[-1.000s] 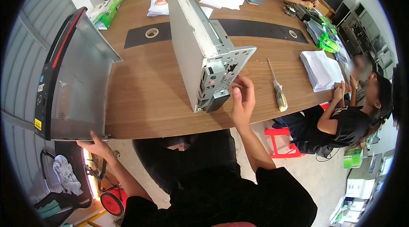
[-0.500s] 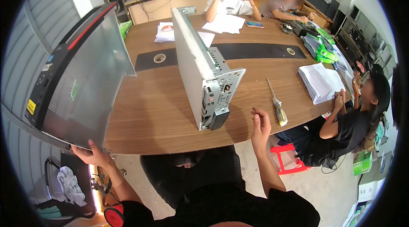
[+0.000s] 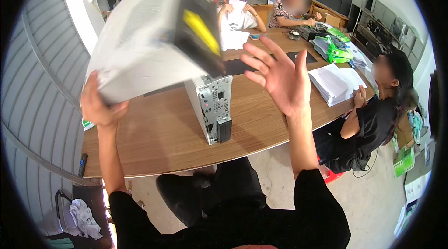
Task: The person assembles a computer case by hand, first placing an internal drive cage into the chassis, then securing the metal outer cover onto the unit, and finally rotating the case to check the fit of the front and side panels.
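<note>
My left hand (image 3: 103, 104) grips the lower corner of a computer case cover (image 3: 135, 43), a grey metal shell with a black front panel (image 3: 198, 24) bearing a yellow label. The cover is tilted up in the air, blurred by motion, above the left part of the table. Below and behind it, the bare metal computer chassis (image 3: 215, 109) stands upright on the wooden table; the cover hides its upper part. To the right of the chassis, my right hand (image 3: 284, 81) is raised with fingers spread, holding nothing, close to the front panel but apart from it.
A stack of white papers (image 3: 331, 83) lies on the right, with green plastic packs (image 3: 338, 53) beyond. A person in black (image 3: 380, 104) sits at the right edge; two others sit across the table. A dark remote control (image 3: 83, 165) rests at the near left corner.
My left hand has lifted the cover from the table's left side, up and to the right, and turned it. My right hand has risen and opened. The screwdriver seen earlier is out of sight.
</note>
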Motion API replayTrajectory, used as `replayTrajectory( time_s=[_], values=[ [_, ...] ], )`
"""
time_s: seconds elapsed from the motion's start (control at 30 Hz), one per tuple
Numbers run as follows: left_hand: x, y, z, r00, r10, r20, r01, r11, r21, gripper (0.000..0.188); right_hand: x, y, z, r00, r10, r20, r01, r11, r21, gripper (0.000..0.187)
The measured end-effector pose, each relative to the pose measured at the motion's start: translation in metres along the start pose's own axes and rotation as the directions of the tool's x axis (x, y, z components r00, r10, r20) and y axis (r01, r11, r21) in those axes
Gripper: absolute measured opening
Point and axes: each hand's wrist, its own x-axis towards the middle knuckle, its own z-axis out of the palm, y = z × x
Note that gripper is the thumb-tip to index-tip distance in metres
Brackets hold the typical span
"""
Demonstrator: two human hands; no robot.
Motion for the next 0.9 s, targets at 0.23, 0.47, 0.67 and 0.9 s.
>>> replayTrajectory(
  time_s=[0.23, 0.47, 0.67, 0.9],
  values=[
    [0.074, 0.044, 0.031, 0.829, 0.559, 0.017, -0.555, 0.826, -0.102, 0.030, -0.034, 0.032, 0.006, 0.896, -0.003, -0.444, 0.046, 0.995, 0.086, 0.089],
    [0.128, 0.126, 0.054, 0.481, 0.877, 0.022, -0.854, 0.474, -0.217, 0.032, -0.096, 0.078, -0.061, 0.803, 0.110, -0.586, 0.120, 0.933, 0.338, 0.047],
    [0.094, 0.175, 0.034, 0.778, 0.628, 0.009, -0.579, 0.722, -0.378, 0.049, -0.152, 0.121, -0.099, 0.828, 0.126, -0.547, 0.209, 0.836, 0.508, 0.056],
    [0.045, 0.149, 0.076, 0.745, 0.168, 0.645, 0.432, 0.615, -0.660, 0.037, -0.211, 0.149, -0.164, 0.717, 0.240, -0.655, 0.241, 0.796, 0.555, 0.061]
  ],
)
